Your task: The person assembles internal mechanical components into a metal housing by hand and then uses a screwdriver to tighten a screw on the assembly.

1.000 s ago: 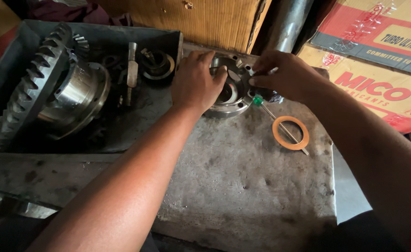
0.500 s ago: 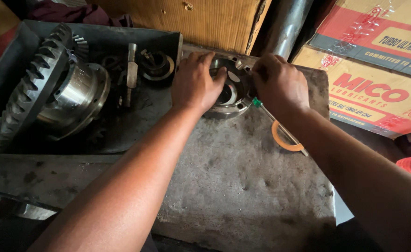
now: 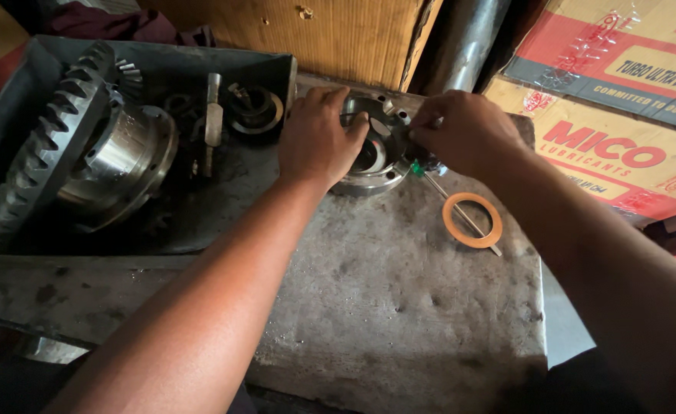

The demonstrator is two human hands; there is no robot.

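Two hands work on one round steel housing [image 3: 372,157], which lies flat at the far edge of the block [image 3: 399,307]. It is grey, with a central bore and bolts around its rim. The left hand [image 3: 319,142] grips its near left side, fingers curled over the rim. The right hand [image 3: 460,130] pinches something small at its right rim; what it is cannot be told. One orange washer [image 3: 472,220] lies just beside, over a thin screwdriver [image 3: 453,207]. The tray [image 3: 16,92] holds one ring gear [image 3: 46,169] on its case, a pin and a bearing.

Two bare, sleeveless forearms, ringless fingers
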